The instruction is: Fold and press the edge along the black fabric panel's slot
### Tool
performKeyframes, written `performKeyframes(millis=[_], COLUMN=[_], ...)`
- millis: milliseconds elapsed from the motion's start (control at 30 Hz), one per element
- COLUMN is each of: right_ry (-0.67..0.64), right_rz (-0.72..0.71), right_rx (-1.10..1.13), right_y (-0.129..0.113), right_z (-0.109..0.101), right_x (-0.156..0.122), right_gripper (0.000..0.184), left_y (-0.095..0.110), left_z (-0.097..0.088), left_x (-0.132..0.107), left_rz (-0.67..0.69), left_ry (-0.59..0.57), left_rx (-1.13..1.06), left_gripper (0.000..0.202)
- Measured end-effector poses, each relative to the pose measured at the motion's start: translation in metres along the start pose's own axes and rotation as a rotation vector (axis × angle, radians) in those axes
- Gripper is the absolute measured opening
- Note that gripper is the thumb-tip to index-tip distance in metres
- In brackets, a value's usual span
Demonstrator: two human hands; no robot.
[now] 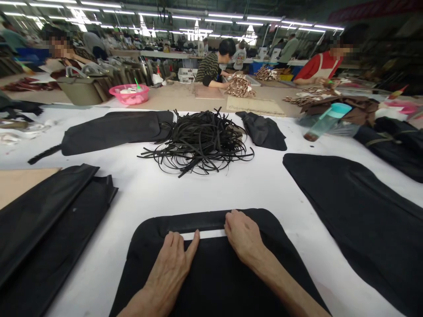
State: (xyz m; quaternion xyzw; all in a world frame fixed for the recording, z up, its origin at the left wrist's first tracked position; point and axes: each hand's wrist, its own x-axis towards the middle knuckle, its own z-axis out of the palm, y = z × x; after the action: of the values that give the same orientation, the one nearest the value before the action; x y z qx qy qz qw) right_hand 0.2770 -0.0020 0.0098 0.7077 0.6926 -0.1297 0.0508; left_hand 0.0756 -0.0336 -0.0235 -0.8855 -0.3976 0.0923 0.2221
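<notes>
A black fabric-like panel point(211, 273) with rounded far corners lies flat in front of me. Across it, near the far edge, runs a narrow white band point(211, 234); whether this is a strip or a slot showing the white table, I cannot tell. My left hand point(172, 264) rests at the band's left end, thumb spread away from the bent fingers. At the right end, my right hand point(243, 235) is closed, its fingers curled onto the panel's edge along the band. Its fingertips are partly hidden.
Beyond the panel is a tangled heap of black strips point(205, 138) on the white table point(132, 193). Black pieces lie left point(56, 229) and right point(357, 211). A turquoise-lidded bottle point(325, 123) lies tilted at the right. Several people work across the table, near a pink basket point(130, 94).
</notes>
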Motion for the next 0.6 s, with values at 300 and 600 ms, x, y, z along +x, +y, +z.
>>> performKeyframes(millis=[300,600], right_ry=[0.0,0.018], right_rz=[0.005,-0.017], right_rx=[0.046,0.102], right_y=[0.008,0.014], right_z=[0.003,0.007], right_x=[0.0,0.001], right_gripper=[0.018,0.017], left_y=[0.005,-0.02], left_z=[-0.024,-0.001], left_x=[0.027,-0.006], left_rz=[0.028,-0.015], left_ry=[-0.227,-0.053], left_rx=[0.118,-0.16], left_gripper=[0.078,0.061])
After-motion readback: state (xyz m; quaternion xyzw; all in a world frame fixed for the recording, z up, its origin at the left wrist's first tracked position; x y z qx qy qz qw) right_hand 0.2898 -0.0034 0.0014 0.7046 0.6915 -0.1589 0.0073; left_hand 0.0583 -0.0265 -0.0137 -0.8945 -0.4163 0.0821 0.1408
